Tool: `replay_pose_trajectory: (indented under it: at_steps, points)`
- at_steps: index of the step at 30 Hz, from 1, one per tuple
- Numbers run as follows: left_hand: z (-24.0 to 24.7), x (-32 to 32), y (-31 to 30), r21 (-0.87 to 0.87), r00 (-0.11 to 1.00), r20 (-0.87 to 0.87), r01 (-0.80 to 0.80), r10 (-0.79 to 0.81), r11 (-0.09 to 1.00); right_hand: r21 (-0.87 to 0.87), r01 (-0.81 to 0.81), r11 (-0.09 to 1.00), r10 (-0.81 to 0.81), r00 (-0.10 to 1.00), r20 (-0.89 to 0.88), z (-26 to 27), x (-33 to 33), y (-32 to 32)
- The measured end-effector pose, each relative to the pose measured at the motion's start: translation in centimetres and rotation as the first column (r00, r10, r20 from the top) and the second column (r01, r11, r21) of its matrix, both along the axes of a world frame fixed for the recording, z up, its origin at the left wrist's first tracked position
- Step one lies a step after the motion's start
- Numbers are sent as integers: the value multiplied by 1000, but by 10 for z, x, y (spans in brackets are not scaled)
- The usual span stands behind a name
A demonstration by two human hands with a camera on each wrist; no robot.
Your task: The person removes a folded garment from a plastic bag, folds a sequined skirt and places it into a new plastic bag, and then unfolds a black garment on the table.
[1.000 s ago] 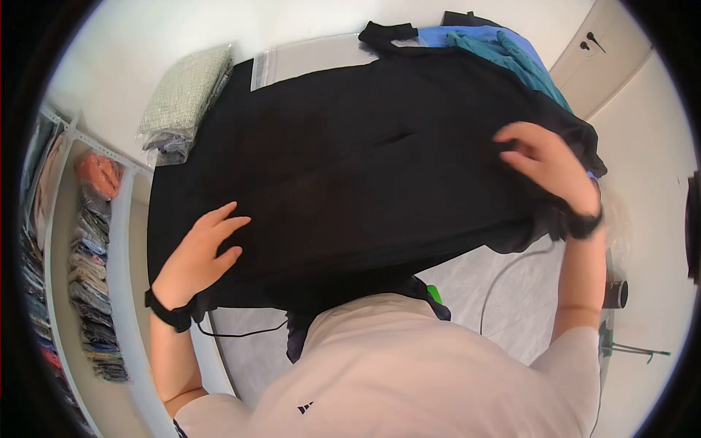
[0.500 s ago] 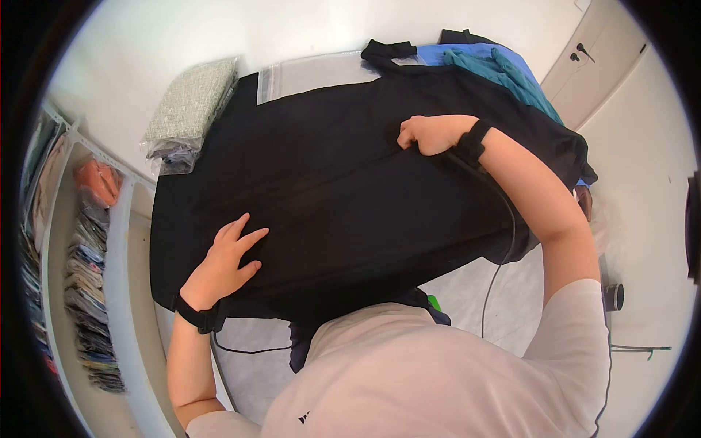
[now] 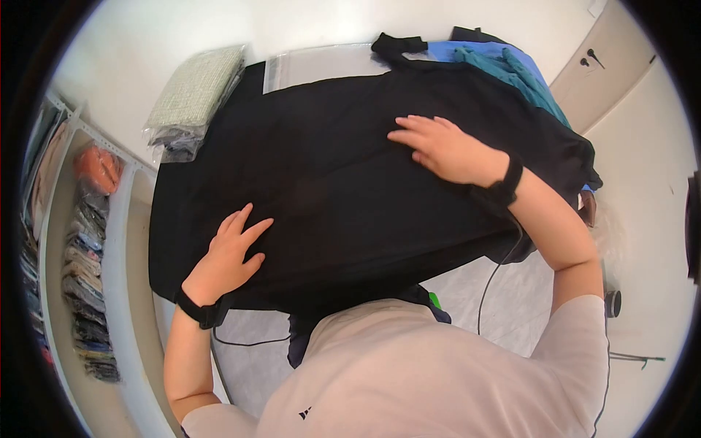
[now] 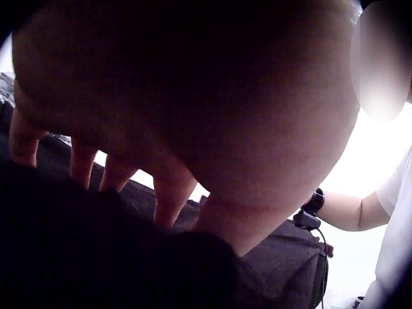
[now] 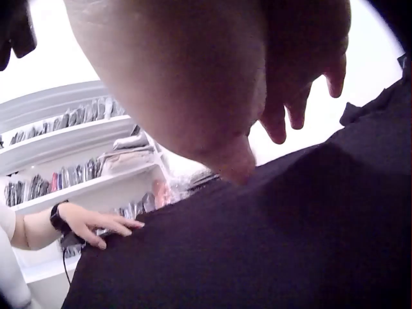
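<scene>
A large black garment (image 3: 328, 190) lies spread out flat, covering most of the table. My left hand (image 3: 225, 255) rests on its near left part with fingers spread, and in the left wrist view the fingertips (image 4: 166, 206) meet the dark cloth. Toward the upper right of the cloth is my right hand (image 3: 456, 153), fingers extended and pointing left. The right wrist view has this hand's thumb (image 5: 238, 164) close over the fabric, with nothing held. One black cuffed end (image 3: 394, 47) of the garment folds out at the back edge.
Plastic-wrapped folded clothing (image 3: 197, 95) sits at the back left, beside a clear plastic bag (image 3: 321, 64). Teal clothing (image 3: 504, 73) lies at the back right. Shelves (image 3: 135, 219) of packed garments stand on the left. A cable (image 3: 491, 292) hangs from the right wrist.
My right hand moved in from the garment's right side, curled at the cloth, then straightened its fingers. A crease in the middle has smoothed out. My left hand shifted slightly right.
</scene>
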State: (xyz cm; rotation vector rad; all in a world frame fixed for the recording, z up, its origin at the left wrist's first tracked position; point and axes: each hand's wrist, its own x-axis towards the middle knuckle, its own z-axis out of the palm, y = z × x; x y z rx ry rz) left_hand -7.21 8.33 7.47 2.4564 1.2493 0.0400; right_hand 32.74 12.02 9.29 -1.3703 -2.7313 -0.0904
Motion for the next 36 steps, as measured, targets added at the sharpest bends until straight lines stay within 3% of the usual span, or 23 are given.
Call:
replay_pose_trajectory:
  at_steps: [1,2,4,5,7,11,13,14,16,18,20,22,25,27,28,29,30,32,34,36]
  points:
    - [-1,0,0,-8,1000,-9,-15,14,1000,-77,31,997,-22,994,109,-7,-4,-7]
    - [-1,1,1,-10,1000,-27,-9,8,1000,-86,12,996,-3,995,98,-15,-5,-11]
    - [0,1,-5,-14,998,-59,-19,18,1000,-92,189,978,-163,959,234,-32,-5,-15]
    - [1,4,-9,-14,988,-146,-49,47,999,-231,308,923,-238,928,285,-34,-3,-8]
    - [0,3,-11,-24,949,-301,-102,90,995,-295,324,899,-256,935,245,-36,1,-3]
    - [-5,-13,-8,26,952,-287,-104,107,994,-386,322,864,-255,942,217,-29,3,-3]
    - [3,-33,6,-174,999,41,35,-28,984,-465,236,853,-220,971,90,-14,18,6]
    - [18,-38,13,-181,971,237,14,30,983,-511,180,841,-215,977,-8,-2,29,13]
    - [56,-47,23,-99,931,315,-158,182,982,-485,143,863,-201,977,-70,35,46,21]
    - [92,-55,32,82,922,271,-307,276,948,-370,237,898,-277,959,-57,57,72,35]
    - [114,-71,57,193,921,184,-377,344,906,-465,541,700,-691,676,-254,96,74,50]
    - [122,-80,92,305,915,238,-389,326,869,-446,561,697,-678,316,-663,100,107,77]
    - [129,-60,140,300,917,213,-389,337,871,-397,614,682,-631,221,-743,110,132,125]
    - [116,-46,176,266,927,151,-373,344,889,-389,573,722,-621,287,-730,95,137,155]
    - [103,-37,193,267,931,91,-365,353,892,-330,590,737,-620,396,-677,85,134,170]
    - [83,-31,211,314,953,59,-301,298,900,-141,575,806,-529,593,-607,62,147,196]
    - [64,-26,229,359,969,24,-236,244,903,-33,559,828,-501,714,-488,45,148,213]
    - [40,-6,247,353,966,-56,-218,253,910,-22,547,837,-511,767,-388,21,128,220]
    - [2,-4,274,414,985,-18,-147,170,898,13,518,855,-490,818,-302,-3,117,222]
    - [-22,3,289,428,970,-32,-203,240,881,43,657,752,-632,739,-233,-29,115,231]
